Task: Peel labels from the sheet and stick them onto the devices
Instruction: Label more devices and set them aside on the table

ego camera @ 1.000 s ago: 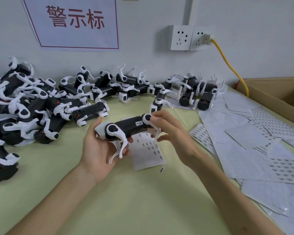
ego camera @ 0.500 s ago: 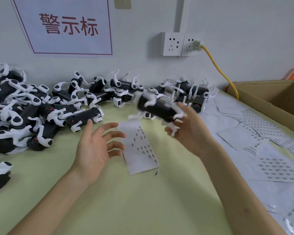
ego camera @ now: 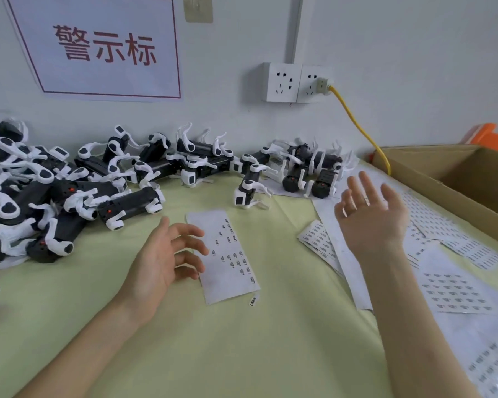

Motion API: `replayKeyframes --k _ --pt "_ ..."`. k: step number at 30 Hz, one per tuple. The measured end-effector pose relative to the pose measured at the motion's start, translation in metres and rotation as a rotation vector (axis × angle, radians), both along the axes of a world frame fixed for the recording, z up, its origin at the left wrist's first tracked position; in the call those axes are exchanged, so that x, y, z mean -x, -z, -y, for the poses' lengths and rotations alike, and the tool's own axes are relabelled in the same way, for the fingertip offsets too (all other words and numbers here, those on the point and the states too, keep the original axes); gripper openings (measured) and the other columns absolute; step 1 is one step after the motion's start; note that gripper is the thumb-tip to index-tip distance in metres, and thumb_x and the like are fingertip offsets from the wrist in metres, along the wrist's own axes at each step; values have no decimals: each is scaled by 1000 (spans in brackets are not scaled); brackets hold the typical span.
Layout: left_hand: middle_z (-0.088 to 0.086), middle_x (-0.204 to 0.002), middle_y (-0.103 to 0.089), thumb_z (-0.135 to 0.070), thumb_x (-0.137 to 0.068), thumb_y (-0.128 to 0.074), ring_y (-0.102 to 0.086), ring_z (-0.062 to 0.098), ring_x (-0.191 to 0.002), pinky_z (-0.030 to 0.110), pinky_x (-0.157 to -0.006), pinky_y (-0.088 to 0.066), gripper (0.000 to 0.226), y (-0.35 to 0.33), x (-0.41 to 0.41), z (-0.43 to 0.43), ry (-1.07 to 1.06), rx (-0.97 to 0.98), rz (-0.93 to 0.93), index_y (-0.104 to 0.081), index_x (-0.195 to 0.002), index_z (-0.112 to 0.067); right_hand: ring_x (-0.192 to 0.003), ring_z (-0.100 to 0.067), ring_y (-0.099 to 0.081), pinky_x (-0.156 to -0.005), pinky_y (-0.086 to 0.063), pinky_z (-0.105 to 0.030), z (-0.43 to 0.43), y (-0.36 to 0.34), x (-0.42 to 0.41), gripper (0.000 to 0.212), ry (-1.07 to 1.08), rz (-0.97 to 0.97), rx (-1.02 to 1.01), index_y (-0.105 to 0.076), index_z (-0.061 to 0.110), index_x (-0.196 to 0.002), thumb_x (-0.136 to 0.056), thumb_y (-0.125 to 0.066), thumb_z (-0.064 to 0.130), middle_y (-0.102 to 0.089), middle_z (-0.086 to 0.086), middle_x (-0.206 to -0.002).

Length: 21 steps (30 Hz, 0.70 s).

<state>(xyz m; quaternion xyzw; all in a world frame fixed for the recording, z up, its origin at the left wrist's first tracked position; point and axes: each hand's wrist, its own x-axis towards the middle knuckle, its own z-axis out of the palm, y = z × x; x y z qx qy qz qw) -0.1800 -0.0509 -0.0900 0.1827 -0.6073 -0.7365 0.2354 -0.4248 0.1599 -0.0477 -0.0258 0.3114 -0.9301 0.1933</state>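
A white label sheet with small black labels lies on the green table top in the middle. My left hand hovers at its left edge, fingers loosely spread, holding nothing. My right hand is raised palm-up to the right, fingers straight and empty. Beyond it sits a small group of black-and-white devices by the wall. One device stands alone just behind the sheet. A large pile of devices fills the left side. A single loose label lies off the sheet's lower corner.
Several more label sheets are scattered along the right side. A cardboard box stands at the far right, with a yellow cable running from the wall socket. A sign hangs on the wall.
My right hand carried the labelled device away to the right back group and let it go. My left hand let go of it earlier and now hovers by the sheet.
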Motion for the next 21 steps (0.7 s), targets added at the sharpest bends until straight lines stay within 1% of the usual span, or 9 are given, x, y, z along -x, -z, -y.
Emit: replayKeyframes --k 4,5,7,9,10,13,16,19,21 --pt "5 -85 -71 -42 -89 -48 -63 19 -75 33 -70 -46 35 -2 0 -4 -178 286 59 -70 -88 -15 -61 -16 -56 -64 -40 -28 29 5 -20 28 -80 -239 -364 -73 13 -107 -97 -49 23 -69 -4 -84" --pt "-2 -90 -72 -38 -87 -50 -64 16 -84 28 -75 -46 28 -1 -1 -3 -254 427 89 -71 -89 -19 -61 -16 -57 -63 -41 -27 36 7 -27 25 -101 -328 -459 -74 14 -104 -98 -50 21 -69 -4 -82" --pt "-7 -108 -68 -32 -85 -60 -60 18 -103 22 -84 -43 24 0 -4 6 -453 820 184 -69 -105 -21 -60 -15 -59 -60 -42 -25 50 13 -44 24 -134 -516 -620 -74 16 -99 -99 -51 13 -70 -2 -78" --pt "1 -124 -60 -21 -83 -74 -52 28 -115 40 -93 -41 41 1 -9 22 -659 1165 304 -65 -123 -16 -60 -14 -60 -59 -44 -23 61 20 -59 25 -152 -694 -746 -74 18 -96 -97 -52 7 -71 -1 -76" --pt "6 -132 -56 -17 -81 -78 -48 33 -121 48 -94 -40 51 0 -13 33 -743 1229 379 -62 -130 -15 -61 -13 -61 -59 -45 -23 65 24 -66 24 -158 -788 -811 -74 20 -95 -96 -54 6 -72 1 -77" --pt "8 -154 -41 -21 -83 -78 -44 37 -133 55 -101 -40 69 3 -28 66 -740 1145 566 -50 -146 -16 -62 -16 -61 -57 -48 -25 73 35 -83 23 -185 -1046 -978 -73 28 -91 -94 -58 10 -71 5 -79" --pt "0 -153 -40 -23 -89 -72 -52 30 -130 47 -99 -45 66 12 -33 80 -544 1025 602 -45 -149 -17 -58 -6 -56 -54 -45 -16 76 42 -94 26 -262 -1168 -1046 -71 33 -83 -92 -58 13 -69 6 -74" --pt "-8 -129 -48 -21 -90 -72 -63 24 -108 42 -85 -51 34 15 -33 79 -545 1085 513 -63 -122 -19 -65 -9 -57 -60 -46 -20 76 45 -97 27 -335 -1239 -1100 -70 35 -82 -92 -58 13 -69 6 -76" --pt "-13 -116 -48 -22 -92 -69 -64 18 -90 39 -75 -50 12 13 -32 78 -582 1109 443 -67 -104 -22 -67 -11 -58 -63 -47 -23 76 44 -96 27 -343 -1257 -1122 -70 34 -83 -93 -58 12 -70 5 -78"
